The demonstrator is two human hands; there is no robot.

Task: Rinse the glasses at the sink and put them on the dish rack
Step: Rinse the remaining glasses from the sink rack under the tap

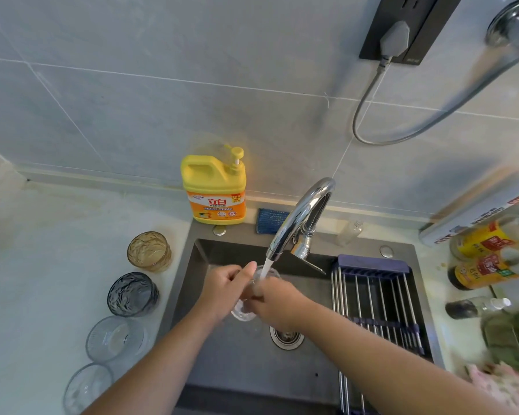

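I hold a clear glass (pixel 244 311) over the dark sink (pixel 240 369), under the water running from the chrome faucet (pixel 300 217). My left hand (pixel 226 287) grips its left side and my right hand (pixel 274 302) wraps its rim, fingers partly inside. Most of the glass is hidden by my hands. On the counter to the left stand several more glasses in a row: an amber one (pixel 149 251), a dark grey one (pixel 133 293), and two clear ones (pixel 116 338) (pixel 86 387). The roll-up dish rack (pixel 378 298) spans the sink's right part and holds nothing.
A yellow detergent bottle (pixel 214 187) and a blue cloth (pixel 271 220) sit behind the sink. Sauce bottles (pixel 486 256) and jars crowd the counter on the right. The drain (pixel 286 335) lies just below my right wrist. A grey cable (pixel 369 94) hangs from the wall socket.
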